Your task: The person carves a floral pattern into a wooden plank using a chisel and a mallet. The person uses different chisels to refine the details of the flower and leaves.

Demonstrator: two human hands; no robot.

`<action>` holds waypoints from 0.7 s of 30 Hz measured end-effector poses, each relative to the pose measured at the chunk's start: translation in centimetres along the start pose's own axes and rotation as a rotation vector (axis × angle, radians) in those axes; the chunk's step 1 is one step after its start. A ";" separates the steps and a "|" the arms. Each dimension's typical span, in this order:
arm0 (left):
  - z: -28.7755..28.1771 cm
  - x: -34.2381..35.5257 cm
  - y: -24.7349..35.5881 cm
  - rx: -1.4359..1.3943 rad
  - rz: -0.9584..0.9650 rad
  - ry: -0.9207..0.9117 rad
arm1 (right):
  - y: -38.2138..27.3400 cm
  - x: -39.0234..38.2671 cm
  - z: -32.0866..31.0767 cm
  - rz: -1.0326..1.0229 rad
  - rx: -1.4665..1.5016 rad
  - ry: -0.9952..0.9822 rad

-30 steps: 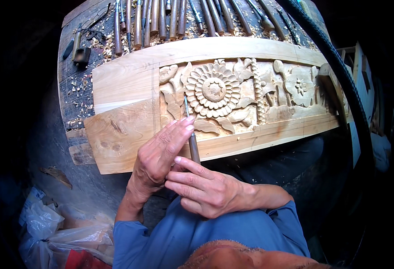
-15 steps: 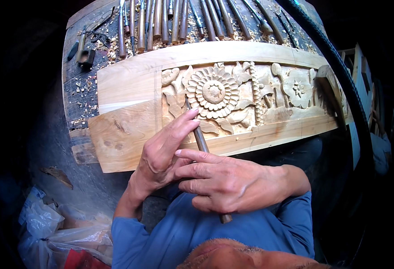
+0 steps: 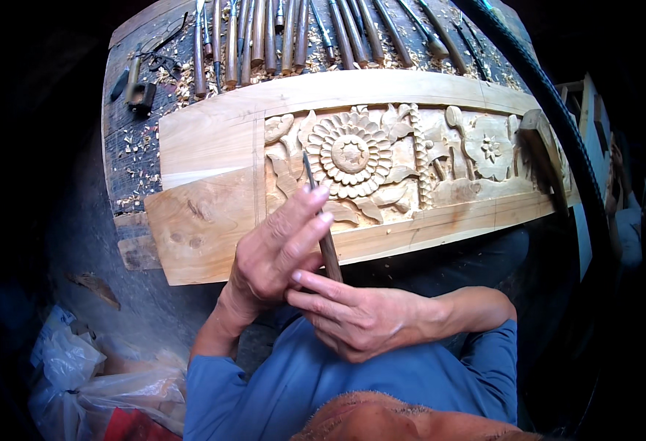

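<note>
A carving chisel with a dark wooden handle slants up from my hands, its narrow blade tip beside the left petals of a carved sunflower. My right hand is closed around the handle's lower part and hides its butt end. Higher up, my left hand has long, nearly straight fingers laid across the chisel, with the thumb on the other side, holding it loosely. Beneath the blade lies a pale wooden panel, carved in relief with leaves, a twisted rope-like bar and a smaller flower. Whether the tip touches wood I cannot tell.
Several chisels and gouges lie in a row along the bench's far side among wood shavings. A dark block-like tool sits at left. A wooden clamp-like piece presses over the panel's right part. A black cable hangs at right; plastic bags lie lower left.
The chisel has swung more upright and its tip shows more. My right hand has turned and now covers the butt end. My left fingers have drawn slightly back toward me.
</note>
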State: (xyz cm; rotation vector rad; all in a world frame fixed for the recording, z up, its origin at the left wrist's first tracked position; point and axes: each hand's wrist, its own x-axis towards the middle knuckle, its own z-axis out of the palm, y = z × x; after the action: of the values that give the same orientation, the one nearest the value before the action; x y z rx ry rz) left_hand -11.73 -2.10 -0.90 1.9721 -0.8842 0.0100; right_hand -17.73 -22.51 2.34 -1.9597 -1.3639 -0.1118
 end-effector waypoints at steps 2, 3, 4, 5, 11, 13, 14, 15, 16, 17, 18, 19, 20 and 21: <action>0.1 -0.1 0.3 0.190 0.124 0.019 | -0.2 -0.7 0.6 -0.049 -0.085 0.030; 0.0 -0.1 0.4 0.201 0.137 0.027 | -0.5 -1.1 1.0 -0.069 -0.122 0.051; -0.1 -0.2 0.4 0.212 0.150 0.036 | -0.6 -1.3 1.3 -0.083 -0.154 0.071; -0.2 -0.1 0.5 0.223 0.163 0.044 | -0.7 -1.6 1.7 -0.095 -0.184 0.089; -1.4 -0.2 1.5 0.353 0.145 0.086 | -0.5 -4.4 0.4 0.056 -0.333 0.156; -1.5 -1.0 0.9 0.437 0.146 0.114 | -0.1 -4.7 -0.3 0.223 -0.418 0.187; -1.6 -1.1 0.7 0.466 0.141 0.109 | 0.2 -4.7 -1.1 0.328 -0.405 0.109; -1.6 -1.0 0.7 0.483 0.132 0.103 | 1.0 -5.0 -0.9 0.381 -0.385 0.129; -1.5 -1.0 0.7 0.501 0.122 0.096 | 1.7 -5.1 -0.7 0.422 -0.362 0.165; -1.4 -1.1 0.7 0.519 0.113 0.089 | 2.3 -5.1 -0.5 0.461 -0.339 0.202; -1.4 -1.2 0.7 0.539 0.113 0.063 | 2.8 -5.3 -0.1 0.477 -0.308 0.193; -1.3 -1.3 0.6 0.533 0.114 0.048 | 3.1 -5.3 0.2 0.476 -0.319 0.178; -1.2 -1.3 0.5 0.528 0.115 0.034 | 3.1 -5.3 0.6 0.475 -0.331 0.163; -1.2 -1.4 0.5 0.522 0.115 0.019 | 3.0 -5.3 0.8 0.475 -0.341 0.148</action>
State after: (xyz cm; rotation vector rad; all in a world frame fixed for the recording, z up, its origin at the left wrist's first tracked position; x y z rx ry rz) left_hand -12.65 -0.57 -0.34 2.3885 -1.0578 0.3579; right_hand -17.71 -26.65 -2.18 -2.4535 -0.7932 -0.2710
